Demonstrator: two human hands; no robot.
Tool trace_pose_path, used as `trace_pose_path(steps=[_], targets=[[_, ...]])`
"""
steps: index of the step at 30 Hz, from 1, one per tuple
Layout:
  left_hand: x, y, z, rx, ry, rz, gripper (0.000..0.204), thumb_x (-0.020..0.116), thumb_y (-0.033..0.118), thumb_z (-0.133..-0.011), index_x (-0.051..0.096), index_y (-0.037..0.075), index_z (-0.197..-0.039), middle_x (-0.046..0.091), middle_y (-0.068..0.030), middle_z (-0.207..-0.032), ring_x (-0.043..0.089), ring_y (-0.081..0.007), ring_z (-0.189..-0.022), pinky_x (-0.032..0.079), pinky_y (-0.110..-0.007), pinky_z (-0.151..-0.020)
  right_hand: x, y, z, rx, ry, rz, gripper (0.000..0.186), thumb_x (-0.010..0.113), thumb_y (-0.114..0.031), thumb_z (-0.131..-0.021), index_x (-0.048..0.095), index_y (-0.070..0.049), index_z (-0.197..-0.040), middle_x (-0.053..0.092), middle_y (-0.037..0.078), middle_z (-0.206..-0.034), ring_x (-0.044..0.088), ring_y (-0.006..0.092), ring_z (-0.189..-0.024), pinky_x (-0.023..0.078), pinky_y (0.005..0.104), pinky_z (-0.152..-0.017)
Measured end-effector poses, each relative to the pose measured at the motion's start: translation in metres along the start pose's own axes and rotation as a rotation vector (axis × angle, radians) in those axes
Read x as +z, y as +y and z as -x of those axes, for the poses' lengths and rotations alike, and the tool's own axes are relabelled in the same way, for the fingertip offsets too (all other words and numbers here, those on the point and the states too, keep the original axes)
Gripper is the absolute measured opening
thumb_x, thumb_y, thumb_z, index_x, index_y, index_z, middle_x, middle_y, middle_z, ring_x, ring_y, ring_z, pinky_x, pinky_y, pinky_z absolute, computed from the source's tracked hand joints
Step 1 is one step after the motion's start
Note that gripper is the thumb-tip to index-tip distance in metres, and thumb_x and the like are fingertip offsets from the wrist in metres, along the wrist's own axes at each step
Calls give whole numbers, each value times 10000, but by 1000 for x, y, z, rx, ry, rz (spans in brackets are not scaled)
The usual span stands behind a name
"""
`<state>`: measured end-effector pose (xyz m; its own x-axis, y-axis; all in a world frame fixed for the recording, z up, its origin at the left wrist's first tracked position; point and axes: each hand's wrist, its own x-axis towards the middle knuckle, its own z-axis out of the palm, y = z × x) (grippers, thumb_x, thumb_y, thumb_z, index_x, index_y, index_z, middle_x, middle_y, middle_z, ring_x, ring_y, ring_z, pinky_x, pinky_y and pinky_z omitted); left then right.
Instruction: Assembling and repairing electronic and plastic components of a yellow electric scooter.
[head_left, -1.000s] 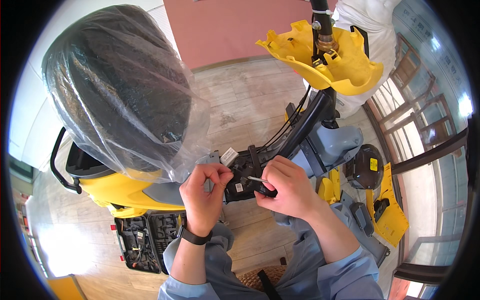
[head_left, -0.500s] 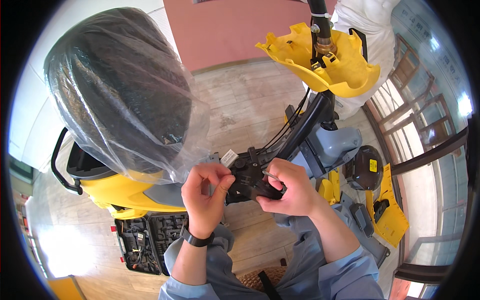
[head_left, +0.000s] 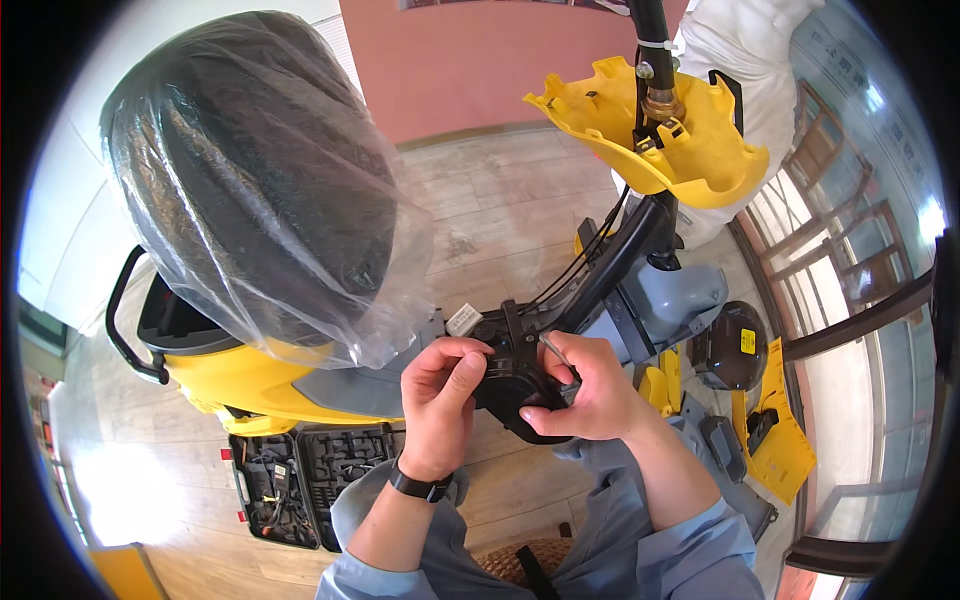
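A black plastic part [head_left: 520, 402] with a rounded lower edge is in front of me, against the scooter's dark frame. My right hand [head_left: 597, 388] grips its right side, thumb on the surface. A thin grey metal rod [head_left: 553, 346] sticks out between that hand's curled fingers; its kind is unclear. At the part's left edge my left hand [head_left: 443, 393] is closed in a pinch, thumb against index finger. Whatever lies between those fingertips is too small or hidden to make out. Just beyond the hands sits a small white-labelled block [head_left: 463, 320].
The scooter's yellow body [head_left: 235, 385] and plastic-wrapped seat [head_left: 255, 190] stand left. A yellow front cover [head_left: 655, 160] hangs around the steering column [head_left: 625, 245]. An open tool case [head_left: 320, 485] lies on the floor. At right are a dark top box [head_left: 728, 345] and yellow panels [head_left: 778, 435].
The black part has tilted, so its broad rounded face now shows below the hands. My left hand has shifted right along with it. My right hand keeps its hold on part and rod.
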<state>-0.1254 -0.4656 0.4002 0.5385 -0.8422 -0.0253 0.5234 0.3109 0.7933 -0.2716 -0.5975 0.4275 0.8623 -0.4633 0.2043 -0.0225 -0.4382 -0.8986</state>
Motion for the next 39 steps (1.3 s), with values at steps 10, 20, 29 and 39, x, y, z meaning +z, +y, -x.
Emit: trace_pose_path(steps=[10, 20, 29, 39], targets=[[8, 0, -1, -88, 135, 144, 206, 567, 164, -999, 666, 3, -1082, 704, -84, -1031, 667, -155, -900, 530, -290, -802, 8, 9, -2, 32, 48, -49, 485, 849, -237, -694, 394, -84, -765, 453, 22, -695, 442, 111, -658, 404, 275, -580], [2, 0, -5, -357, 266, 272, 280, 536, 191, -970, 664, -10, -1118, 706, -99, -1014, 683, -187, -893, 549, -309, -786, 12, 13, -2, 219, 33, -192, 491, 846, -230, -718, 386, -76, -793, 451, 30, -714, 438, 102, -683, 425, 270, -590], [2, -8, 1, 11, 279, 63, 217, 549, 103, -980, 678, -37, -1085, 714, -95, -953, 691, -175, -848, 557, -284, -759, 14, -8, -2, -36, 355, 281, 107, 565, -105, -909, 523, -29, -845, 553, 122, -694, 560, 320, -612, 427, 374, -550], [5, -8, 4, 202, 307, -215, 178, 592, 82, -971, 700, -33, -1053, 695, -44, -922, 621, -87, -771, 489, -227, -694, 34, -18, -1, -351, 392, 423, 151, 702, -12, -813, 589, -42, -909, 619, 87, -757, 593, 278, -644, 476, 372, -564]])
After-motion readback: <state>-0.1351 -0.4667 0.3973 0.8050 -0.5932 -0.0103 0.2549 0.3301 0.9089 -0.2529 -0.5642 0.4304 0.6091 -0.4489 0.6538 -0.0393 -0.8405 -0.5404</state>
